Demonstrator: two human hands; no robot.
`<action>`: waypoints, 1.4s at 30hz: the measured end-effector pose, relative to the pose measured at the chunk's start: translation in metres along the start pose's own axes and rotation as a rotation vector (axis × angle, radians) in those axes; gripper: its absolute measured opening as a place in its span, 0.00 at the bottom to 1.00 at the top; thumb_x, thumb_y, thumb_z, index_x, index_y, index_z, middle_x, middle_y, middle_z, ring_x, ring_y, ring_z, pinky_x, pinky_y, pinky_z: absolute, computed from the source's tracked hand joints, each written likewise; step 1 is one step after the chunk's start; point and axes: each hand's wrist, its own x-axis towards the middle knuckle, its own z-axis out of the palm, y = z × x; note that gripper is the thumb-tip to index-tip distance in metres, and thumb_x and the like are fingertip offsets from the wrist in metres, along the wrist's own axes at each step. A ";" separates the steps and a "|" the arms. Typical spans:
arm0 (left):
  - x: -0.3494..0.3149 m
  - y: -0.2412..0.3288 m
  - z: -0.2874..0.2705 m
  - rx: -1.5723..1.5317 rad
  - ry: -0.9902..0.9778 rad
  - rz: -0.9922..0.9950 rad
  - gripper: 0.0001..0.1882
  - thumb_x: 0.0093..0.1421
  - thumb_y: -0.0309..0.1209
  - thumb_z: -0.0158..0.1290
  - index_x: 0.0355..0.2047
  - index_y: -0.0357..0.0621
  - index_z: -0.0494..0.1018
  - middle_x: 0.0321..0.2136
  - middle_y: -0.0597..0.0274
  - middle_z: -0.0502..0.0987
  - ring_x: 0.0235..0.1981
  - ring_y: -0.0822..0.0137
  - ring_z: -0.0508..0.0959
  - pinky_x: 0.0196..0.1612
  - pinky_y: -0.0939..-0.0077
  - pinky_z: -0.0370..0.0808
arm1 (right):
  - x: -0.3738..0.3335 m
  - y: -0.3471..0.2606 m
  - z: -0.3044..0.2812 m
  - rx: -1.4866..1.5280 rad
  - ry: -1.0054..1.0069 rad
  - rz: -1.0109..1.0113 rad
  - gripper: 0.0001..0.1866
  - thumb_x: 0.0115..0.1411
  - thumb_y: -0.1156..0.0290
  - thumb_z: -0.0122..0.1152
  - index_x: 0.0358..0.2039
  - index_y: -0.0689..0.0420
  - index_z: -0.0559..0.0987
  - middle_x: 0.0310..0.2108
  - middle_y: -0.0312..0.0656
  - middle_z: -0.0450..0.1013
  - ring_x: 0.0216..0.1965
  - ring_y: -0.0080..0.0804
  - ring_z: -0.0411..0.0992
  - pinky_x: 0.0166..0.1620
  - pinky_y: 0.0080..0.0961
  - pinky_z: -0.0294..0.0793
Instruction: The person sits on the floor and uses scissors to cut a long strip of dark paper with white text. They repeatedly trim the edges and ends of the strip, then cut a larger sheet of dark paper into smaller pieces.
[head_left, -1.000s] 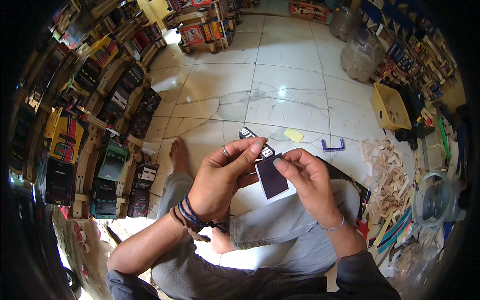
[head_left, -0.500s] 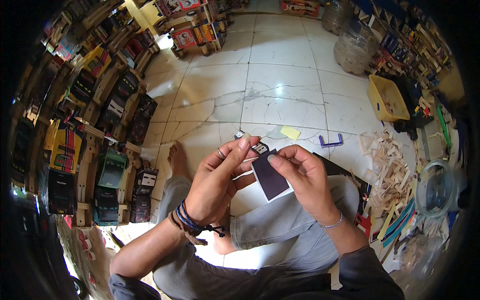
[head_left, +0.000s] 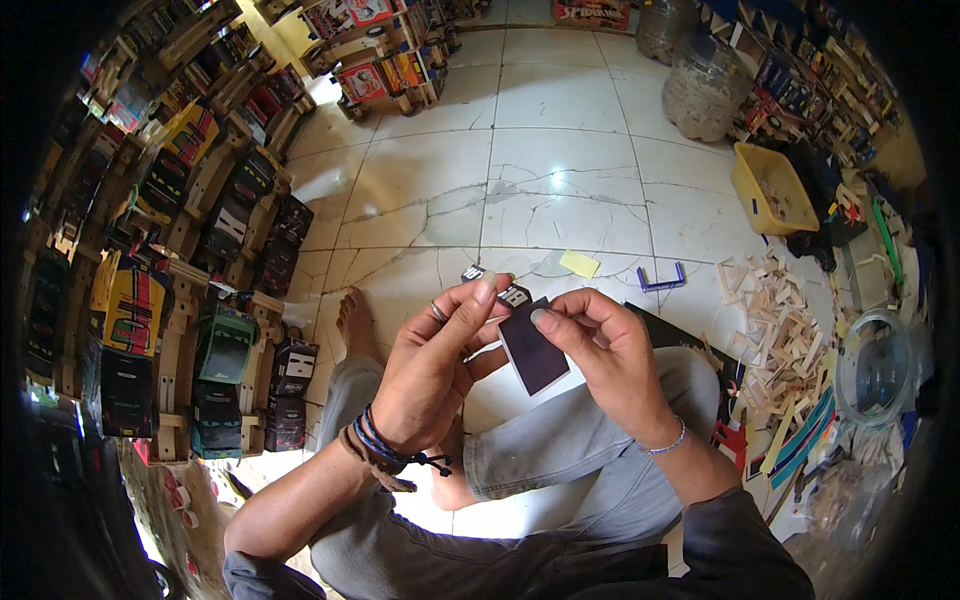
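Observation:
My left hand (head_left: 435, 355) is closed, thumb against fingertips, on a small black strip with white lettering (head_left: 515, 296). Parts of the strip show on both sides of the thumb; its middle is hidden. Close beside it, my right hand (head_left: 612, 352) pinches the upper right corner of a dark rectangular sheet (head_left: 535, 350) with a thin pale edge. The sheet hangs tilted above my bent leg, its top near the strip. Whether strip and sheet are joined, I cannot tell.
Toy trucks (head_left: 225, 340) stand in rows at left. A yellow paper piece (head_left: 579, 263) and a blue U-shaped piece (head_left: 661, 278) lie on the tiles. At right are a heap of wooden bits (head_left: 785, 330), a yellow tub (head_left: 770, 190) and a clear round container (head_left: 872, 370).
The dark sheet has shifted slightly up and left, and less white shows along its lower edge. Both hands keep nearly the same grip.

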 end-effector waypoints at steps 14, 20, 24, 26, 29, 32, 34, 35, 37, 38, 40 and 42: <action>0.002 -0.003 -0.002 -0.029 -0.008 0.008 0.17 0.70 0.41 0.56 0.54 0.48 0.77 0.38 0.75 0.78 0.37 0.84 0.77 0.43 0.80 0.78 | -0.001 0.001 0.000 -0.003 0.010 -0.001 0.13 0.66 0.66 0.67 0.39 0.64 0.80 0.32 0.33 0.77 0.34 0.14 0.71 0.38 0.14 0.72; 0.003 -0.004 -0.002 -0.035 0.001 0.001 0.16 0.70 0.40 0.55 0.54 0.48 0.77 0.38 0.75 0.78 0.37 0.84 0.77 0.44 0.80 0.79 | -0.001 0.001 0.000 -0.013 0.016 -0.009 0.13 0.66 0.65 0.67 0.38 0.64 0.81 0.32 0.33 0.77 0.34 0.14 0.71 0.38 0.14 0.72; 0.002 -0.003 -0.001 -0.030 0.002 0.006 0.16 0.71 0.40 0.55 0.54 0.48 0.76 0.39 0.75 0.78 0.37 0.84 0.77 0.44 0.80 0.79 | 0.000 0.001 0.000 -0.011 0.018 -0.012 0.13 0.65 0.65 0.67 0.38 0.64 0.81 0.31 0.33 0.77 0.34 0.14 0.71 0.38 0.14 0.72; 0.002 -0.003 -0.001 -0.037 -0.010 0.005 0.16 0.71 0.39 0.55 0.54 0.47 0.76 0.39 0.75 0.78 0.37 0.83 0.77 0.44 0.80 0.78 | 0.000 0.001 0.000 -0.018 0.016 -0.015 0.13 0.65 0.65 0.67 0.38 0.64 0.81 0.31 0.33 0.77 0.34 0.14 0.72 0.38 0.14 0.73; 0.002 -0.003 -0.001 -0.037 -0.015 0.003 0.16 0.71 0.39 0.55 0.54 0.47 0.76 0.39 0.75 0.78 0.37 0.84 0.77 0.44 0.80 0.78 | 0.000 0.002 -0.001 -0.016 0.017 -0.017 0.13 0.65 0.64 0.67 0.37 0.63 0.81 0.31 0.33 0.77 0.34 0.14 0.72 0.38 0.14 0.73; 0.003 -0.003 -0.002 -0.034 -0.016 -0.001 0.17 0.71 0.40 0.55 0.55 0.47 0.76 0.39 0.75 0.78 0.37 0.84 0.77 0.44 0.80 0.78 | 0.000 0.002 -0.001 -0.012 0.018 -0.017 0.13 0.65 0.64 0.68 0.37 0.63 0.81 0.31 0.33 0.78 0.34 0.14 0.72 0.38 0.14 0.73; 0.003 -0.003 -0.002 -0.029 -0.018 -0.003 0.17 0.71 0.40 0.55 0.55 0.47 0.75 0.39 0.75 0.78 0.37 0.84 0.76 0.44 0.80 0.78 | 0.000 0.001 -0.001 -0.024 0.018 -0.017 0.13 0.65 0.64 0.67 0.37 0.63 0.81 0.31 0.33 0.78 0.34 0.14 0.72 0.37 0.14 0.74; 0.003 -0.003 -0.002 -0.026 -0.020 -0.002 0.17 0.71 0.40 0.55 0.55 0.47 0.75 0.39 0.75 0.78 0.37 0.84 0.76 0.44 0.80 0.78 | 0.000 0.001 -0.001 -0.023 0.016 -0.018 0.13 0.65 0.64 0.67 0.38 0.63 0.81 0.31 0.33 0.78 0.33 0.14 0.72 0.37 0.14 0.74; 0.003 -0.002 -0.002 -0.022 -0.024 -0.003 0.17 0.71 0.40 0.55 0.56 0.47 0.75 0.40 0.75 0.78 0.37 0.84 0.76 0.45 0.80 0.78 | 0.000 0.000 -0.001 -0.023 0.016 -0.016 0.13 0.65 0.65 0.67 0.38 0.63 0.81 0.31 0.33 0.78 0.33 0.14 0.72 0.37 0.14 0.74; 0.003 -0.002 -0.002 -0.021 -0.025 -0.004 0.17 0.71 0.40 0.55 0.56 0.47 0.75 0.40 0.75 0.77 0.37 0.84 0.76 0.45 0.80 0.78 | 0.000 0.000 -0.001 -0.023 0.016 -0.019 0.13 0.65 0.65 0.67 0.38 0.63 0.81 0.31 0.33 0.78 0.33 0.14 0.72 0.37 0.14 0.74; 0.002 -0.001 0.000 -0.020 -0.029 -0.002 0.18 0.70 0.39 0.56 0.56 0.47 0.74 0.40 0.74 0.77 0.38 0.83 0.76 0.46 0.79 0.78 | 0.000 0.000 -0.001 -0.022 0.019 -0.022 0.13 0.65 0.65 0.67 0.38 0.63 0.81 0.31 0.33 0.78 0.33 0.14 0.73 0.37 0.14 0.74; 0.001 -0.001 0.001 -0.014 -0.016 -0.001 0.18 0.69 0.36 0.57 0.57 0.46 0.74 0.41 0.73 0.77 0.41 0.81 0.77 0.48 0.78 0.78 | 0.000 0.001 -0.001 -0.009 0.017 -0.027 0.12 0.65 0.66 0.67 0.38 0.63 0.81 0.31 0.33 0.78 0.33 0.14 0.72 0.37 0.14 0.74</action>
